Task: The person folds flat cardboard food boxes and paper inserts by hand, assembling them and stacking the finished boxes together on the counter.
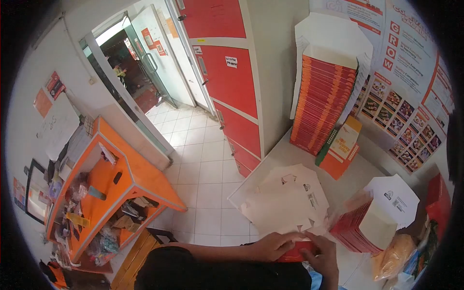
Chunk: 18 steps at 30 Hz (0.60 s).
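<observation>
Red carton (294,254) sits between the left hand (275,246) and right hand (325,253), both sets of fingers clamped on its edges; probably light, stiff, easily creased, best held by its walls. Beyond, flat cardboard sheets (285,205) lie on the worktop (345,187), near two stacks of trays (326,104), nested inside one another.

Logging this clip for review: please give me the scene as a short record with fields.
Left hand: touching red carton; grip unclear
Right hand: thumb over the carton
Table: flat cardboard sheets, tall carton stack, shorter carton stack
Beyond table: red lockers
Left side: orange counter
</observation>
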{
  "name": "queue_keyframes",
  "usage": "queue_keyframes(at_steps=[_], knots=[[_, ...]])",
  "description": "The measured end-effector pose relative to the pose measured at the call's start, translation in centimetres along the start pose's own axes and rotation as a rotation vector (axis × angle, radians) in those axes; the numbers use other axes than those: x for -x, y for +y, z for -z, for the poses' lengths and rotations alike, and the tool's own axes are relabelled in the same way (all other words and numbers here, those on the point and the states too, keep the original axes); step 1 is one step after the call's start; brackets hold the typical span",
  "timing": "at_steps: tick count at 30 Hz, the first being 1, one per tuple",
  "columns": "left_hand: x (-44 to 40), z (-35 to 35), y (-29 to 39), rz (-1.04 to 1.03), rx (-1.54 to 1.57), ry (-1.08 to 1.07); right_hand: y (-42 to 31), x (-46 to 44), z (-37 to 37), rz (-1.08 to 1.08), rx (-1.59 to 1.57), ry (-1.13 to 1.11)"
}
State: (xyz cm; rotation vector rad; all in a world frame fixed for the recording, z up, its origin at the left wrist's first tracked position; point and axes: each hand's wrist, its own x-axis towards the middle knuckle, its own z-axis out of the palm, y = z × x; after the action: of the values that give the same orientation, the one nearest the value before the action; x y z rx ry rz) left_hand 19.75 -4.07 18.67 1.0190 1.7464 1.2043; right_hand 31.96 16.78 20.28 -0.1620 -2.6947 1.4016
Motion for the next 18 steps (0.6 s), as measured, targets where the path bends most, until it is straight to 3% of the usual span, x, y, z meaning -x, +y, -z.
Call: queue_keyframes(at_steps=[1, 3, 6, 7, 10, 13, 16, 18], knots=[[0.2, -0.9, -0.8, 0.009, 0.101, 0.138, -0.1, -0.1, -0.6, 0.025, 0.031, -0.012], [0.1, -1.2, -1.4, -0.037, 0.110, 0.199, 0.3, -0.5, -2.0, 0.027, 0.076, 0.068], [0.0, -1.2, -0.8, -0.055, 0.142, 0.217, 0.4, -1.2, -2.6, -0.222, 0.034, 0.333], [0.0, -1.0, -0.4, -0.051, 0.153, 0.215, 1.3, -1.5, -3.4, -0.103, -0.050, 0.377], [-0.6, 0.5, 1.1, -0.110, 0.187, 0.219, -0.3, -0.7, -0.4, -0.110, -0.115, -0.039], [-1.1, 1.0, 2.3, -0.119, 0.188, 0.163, -3.6, -0.8, 1.0, -0.007, -0.027, -0.099], [-1.8, 2.2, 2.2, -0.045, 0.081, 0.095, -1.2, -0.1, 0.5, -0.016, 0.217, -0.017], [-2.7, 2.2, 0.4, -0.230, -0.245, 0.685, 1.0, 0.3, -0.4, 0.097, 0.061, 0.351]])
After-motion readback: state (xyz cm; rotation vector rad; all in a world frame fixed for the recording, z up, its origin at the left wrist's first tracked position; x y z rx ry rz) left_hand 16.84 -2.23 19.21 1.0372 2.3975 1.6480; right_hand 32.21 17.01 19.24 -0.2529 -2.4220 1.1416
